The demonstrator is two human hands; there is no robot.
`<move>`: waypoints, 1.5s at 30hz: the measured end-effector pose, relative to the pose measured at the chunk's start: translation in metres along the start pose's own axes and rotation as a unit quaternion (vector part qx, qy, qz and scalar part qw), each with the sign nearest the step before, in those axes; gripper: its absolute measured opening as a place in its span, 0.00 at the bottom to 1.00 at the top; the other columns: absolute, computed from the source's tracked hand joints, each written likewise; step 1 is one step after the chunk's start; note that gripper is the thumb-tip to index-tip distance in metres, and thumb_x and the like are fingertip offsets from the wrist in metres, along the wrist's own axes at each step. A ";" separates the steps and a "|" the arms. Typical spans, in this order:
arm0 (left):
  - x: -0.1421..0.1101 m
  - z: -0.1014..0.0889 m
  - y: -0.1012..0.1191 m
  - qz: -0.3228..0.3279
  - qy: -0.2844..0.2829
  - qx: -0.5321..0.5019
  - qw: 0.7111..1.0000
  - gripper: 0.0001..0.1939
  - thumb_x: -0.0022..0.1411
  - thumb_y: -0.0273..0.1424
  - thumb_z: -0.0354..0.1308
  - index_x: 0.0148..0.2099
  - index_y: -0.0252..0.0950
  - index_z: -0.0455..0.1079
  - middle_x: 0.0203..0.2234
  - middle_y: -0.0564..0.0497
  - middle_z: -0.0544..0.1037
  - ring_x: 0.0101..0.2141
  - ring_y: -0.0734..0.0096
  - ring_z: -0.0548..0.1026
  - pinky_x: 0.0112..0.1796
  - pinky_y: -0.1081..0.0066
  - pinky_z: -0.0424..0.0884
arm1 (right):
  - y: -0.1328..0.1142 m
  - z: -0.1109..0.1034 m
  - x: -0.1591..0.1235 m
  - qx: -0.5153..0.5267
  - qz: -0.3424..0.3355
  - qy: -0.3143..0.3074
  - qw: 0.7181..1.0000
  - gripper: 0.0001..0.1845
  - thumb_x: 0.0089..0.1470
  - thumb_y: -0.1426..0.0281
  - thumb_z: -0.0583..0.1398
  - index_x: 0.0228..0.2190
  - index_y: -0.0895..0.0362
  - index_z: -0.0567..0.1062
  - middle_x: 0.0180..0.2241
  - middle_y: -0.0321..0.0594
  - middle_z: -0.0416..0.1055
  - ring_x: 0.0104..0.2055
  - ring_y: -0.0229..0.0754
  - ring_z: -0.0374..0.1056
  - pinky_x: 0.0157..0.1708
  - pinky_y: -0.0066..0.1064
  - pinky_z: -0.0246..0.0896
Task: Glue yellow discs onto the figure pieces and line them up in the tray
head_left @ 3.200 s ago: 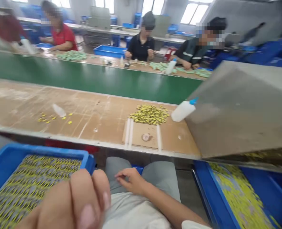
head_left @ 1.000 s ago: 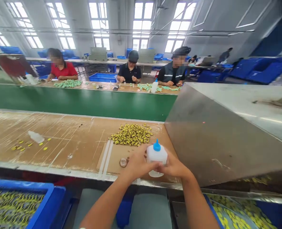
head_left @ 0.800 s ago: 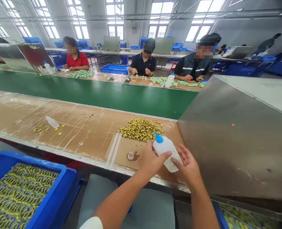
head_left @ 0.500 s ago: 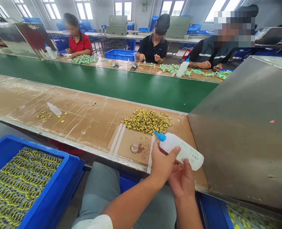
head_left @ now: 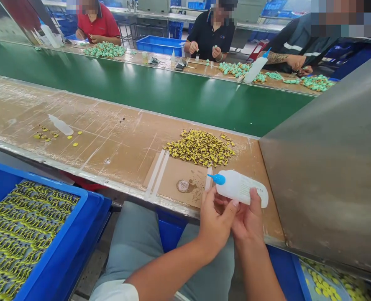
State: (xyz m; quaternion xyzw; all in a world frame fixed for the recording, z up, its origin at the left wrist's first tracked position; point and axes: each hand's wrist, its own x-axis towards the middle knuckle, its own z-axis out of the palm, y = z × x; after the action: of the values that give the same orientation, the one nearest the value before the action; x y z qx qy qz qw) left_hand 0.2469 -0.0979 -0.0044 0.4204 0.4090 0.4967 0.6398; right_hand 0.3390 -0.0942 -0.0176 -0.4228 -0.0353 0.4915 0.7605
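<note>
Both my hands grip a white plastic squeeze bottle (head_left: 240, 188) with a blue nozzle, which lies sideways with the nozzle pointing left. My left hand (head_left: 216, 223) holds its lower side, and my right hand (head_left: 247, 219) cups the far end. Just beyond them, a cardboard sheet (head_left: 180, 184) on the tan work belt (head_left: 110, 154) carries a small round metal-looking piece (head_left: 182, 186) and a brown stain. Behind the sheet lies a heap of small yellow-and-black parts (head_left: 200, 147). The bottle's label is too blurred to read.
A blue tray (head_left: 50, 234) of yellow-and-black parts sits low on the left, and another (head_left: 326, 280) holds yellow discs low on the right. A steel hood (head_left: 326, 167) rises to the right. Beyond a green belt (head_left: 141, 92), several co-workers handle green parts.
The bottle has turned from upright to lying sideways, with its nozzle now pointing left. My hands have shifted their hold along it, and the view has tipped further down.
</note>
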 end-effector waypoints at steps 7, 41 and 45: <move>0.001 -0.014 -0.008 -0.048 -0.022 -0.024 0.998 0.24 0.59 0.42 0.62 0.55 0.39 0.71 0.45 0.44 0.75 0.36 0.65 0.74 0.40 0.67 0.72 | 0.003 0.007 0.003 -0.035 0.018 0.062 0.997 0.21 0.56 0.61 0.62 0.50 0.55 0.74 0.38 0.40 0.81 0.37 0.44 0.78 0.43 0.38 0.75; -0.002 -0.037 -0.003 -0.123 -0.078 -0.147 0.978 0.18 0.63 0.39 0.59 0.51 0.35 0.73 0.38 0.45 0.81 0.37 0.65 0.78 0.38 0.69 0.73 | 0.018 0.010 0.003 -0.134 -0.047 0.083 0.986 0.26 0.44 0.63 0.70 0.45 0.57 0.75 0.35 0.40 0.81 0.37 0.48 0.79 0.42 0.41 0.77; -0.003 -0.037 -0.006 -0.125 -0.077 -0.138 0.980 0.19 0.63 0.40 0.58 0.53 0.35 0.72 0.38 0.45 0.81 0.37 0.64 0.78 0.37 0.69 0.73 | 0.019 0.009 0.004 -0.145 -0.047 0.085 0.985 0.27 0.44 0.62 0.70 0.46 0.57 0.75 0.33 0.39 0.81 0.32 0.46 0.78 0.38 0.40 0.78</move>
State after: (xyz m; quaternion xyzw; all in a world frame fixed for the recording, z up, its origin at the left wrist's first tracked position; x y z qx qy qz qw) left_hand 0.2130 -0.0971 -0.0218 0.3109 0.3349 0.4307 0.7782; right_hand 0.3232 -0.0830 -0.0257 -0.5670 -0.0614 0.4075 0.7132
